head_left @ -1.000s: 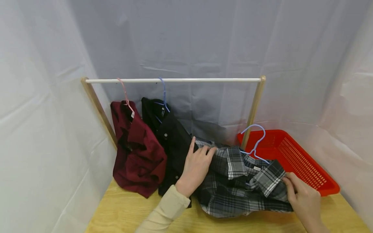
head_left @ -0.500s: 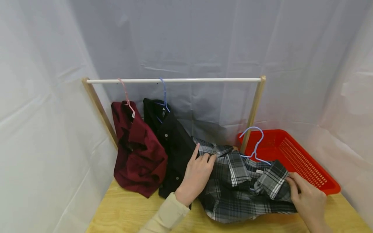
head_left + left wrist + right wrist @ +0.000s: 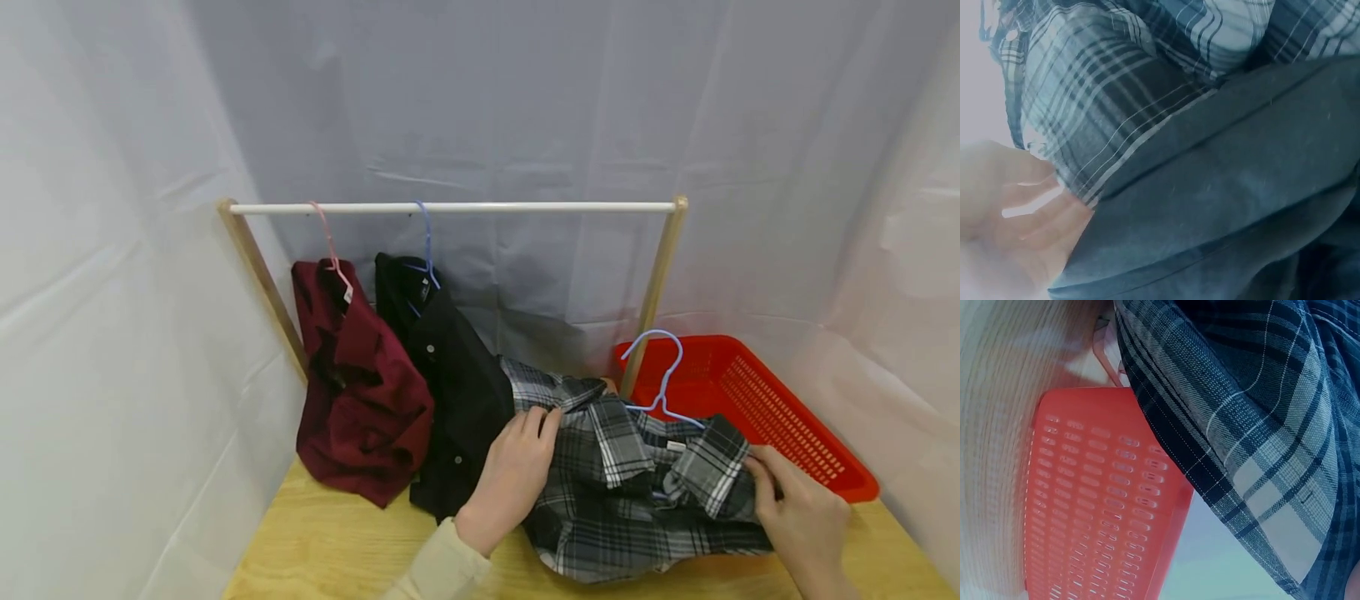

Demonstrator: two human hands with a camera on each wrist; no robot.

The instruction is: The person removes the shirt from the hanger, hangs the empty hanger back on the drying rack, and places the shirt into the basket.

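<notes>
A grey and black plaid shirt (image 3: 637, 492) lies crumpled on the wooden table (image 3: 322, 550) with a light blue hanger (image 3: 660, 375) in its collar, the hook sticking up. My left hand (image 3: 517, 475) grips the shirt's left shoulder, fingers curled into the cloth beside the black shirt (image 3: 450, 375). My right hand (image 3: 795, 517) pinches the shirt's right edge next to the red basket (image 3: 787, 408). In the left wrist view plaid cloth (image 3: 1116, 94) meets dark fabric (image 3: 1241, 206). The right wrist view shows plaid cloth (image 3: 1254, 425) over the basket (image 3: 1091, 506).
A white rail (image 3: 457, 207) on wooden posts (image 3: 654, 292) spans the back. A maroon shirt (image 3: 352, 392) on a pink hanger (image 3: 330, 242) and the black shirt on a blue hanger (image 3: 426, 242) hang from it. White sheeting closes in all sides.
Both hands have shifted slightly right and toward me with the plaid shirt. The left forefinger, raised before, now curls into the cloth.
</notes>
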